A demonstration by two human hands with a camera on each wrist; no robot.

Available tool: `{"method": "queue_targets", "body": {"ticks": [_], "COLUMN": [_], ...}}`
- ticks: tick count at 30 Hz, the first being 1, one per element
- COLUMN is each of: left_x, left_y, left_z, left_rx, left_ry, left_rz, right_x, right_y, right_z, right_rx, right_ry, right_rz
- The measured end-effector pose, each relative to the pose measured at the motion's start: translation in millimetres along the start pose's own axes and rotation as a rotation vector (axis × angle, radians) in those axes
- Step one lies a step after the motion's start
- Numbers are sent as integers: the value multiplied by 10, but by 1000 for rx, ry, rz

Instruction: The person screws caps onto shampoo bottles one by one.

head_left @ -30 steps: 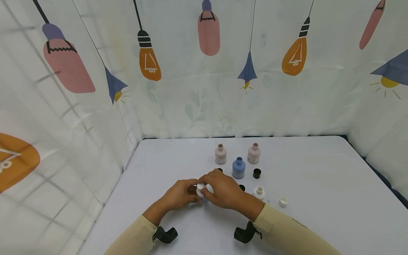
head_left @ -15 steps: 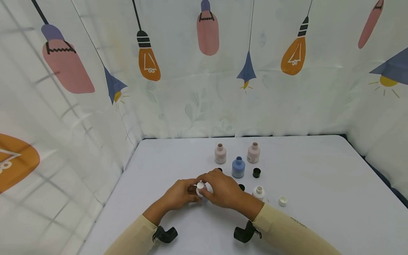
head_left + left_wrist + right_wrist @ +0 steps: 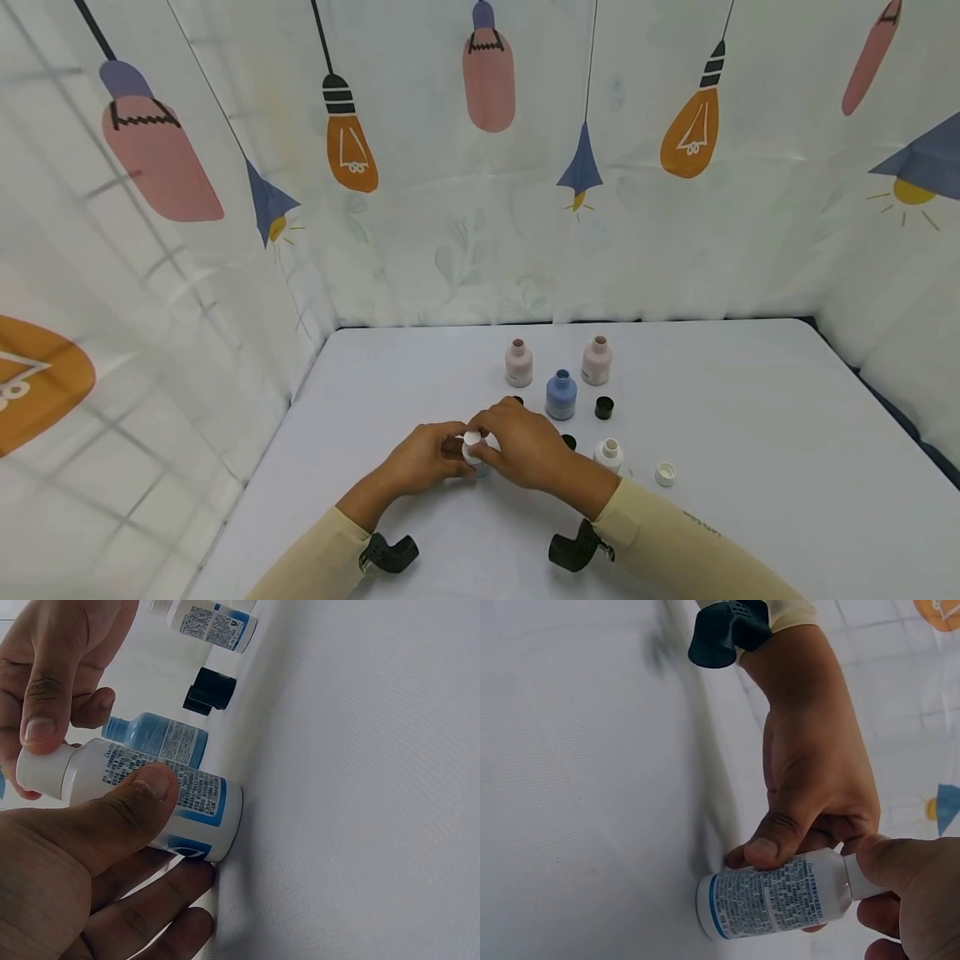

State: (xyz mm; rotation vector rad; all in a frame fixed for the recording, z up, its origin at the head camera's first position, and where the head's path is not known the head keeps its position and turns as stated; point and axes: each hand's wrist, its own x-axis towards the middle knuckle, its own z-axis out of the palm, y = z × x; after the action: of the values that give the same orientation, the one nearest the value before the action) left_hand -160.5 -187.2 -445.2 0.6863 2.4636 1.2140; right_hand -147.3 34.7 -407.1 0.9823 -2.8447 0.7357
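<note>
My left hand (image 3: 422, 458) grips a small white bottle (image 3: 202, 793) with a printed, blue-edged label, thumb across the label and fingers behind. From above, my right hand (image 3: 528, 446) pinches the bottle's white cap (image 3: 43, 771) between thumb and fingers; the cap sits on the neck. The bottle stands upright at the table surface, mostly hidden by both hands in the head view. Just beyond the right hand stand an uncapped blue bottle (image 3: 561, 396) and an uncapped white bottle (image 3: 608, 455).
Two pale pink uncapped bottles, one left (image 3: 519, 365) and one right (image 3: 597, 362), stand farther back. A black cap (image 3: 603, 407) lies near the blue bottle, and another black cap (image 3: 569, 442) shows beside the right wrist. To the right lies a loose white cap (image 3: 665, 474).
Both hands keep their hold on the bottle and cap, with only slight movement of the right fingers at the cap. The other bottles and caps stay where they were.
</note>
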Motion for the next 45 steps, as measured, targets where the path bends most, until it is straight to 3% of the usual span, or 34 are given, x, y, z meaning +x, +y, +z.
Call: {"method": "queue_targets", "body": {"ticks": [5,12,27,38,45], "left_x": [-3,-1,2,0,7], "left_y": [-4,-25,-22,-14,-19], "left_z": [2,10,-1,2,10], "left_rx": [3,17,4,35,40], "left_ry": [-4,13,0,15,13], "left_rz": [3,12,8,6,10], "right_x": [-6,-42,-2,-24,-11], "right_y": [-5,17,12,58,26], "right_z": [2,-26,8,-31,-23], "right_rx": [9,-9,-28,12,-26], "right_ry": [-7,-25,9,-47,-37], "right_rz": [13,-91,-15,-122,-71]}}
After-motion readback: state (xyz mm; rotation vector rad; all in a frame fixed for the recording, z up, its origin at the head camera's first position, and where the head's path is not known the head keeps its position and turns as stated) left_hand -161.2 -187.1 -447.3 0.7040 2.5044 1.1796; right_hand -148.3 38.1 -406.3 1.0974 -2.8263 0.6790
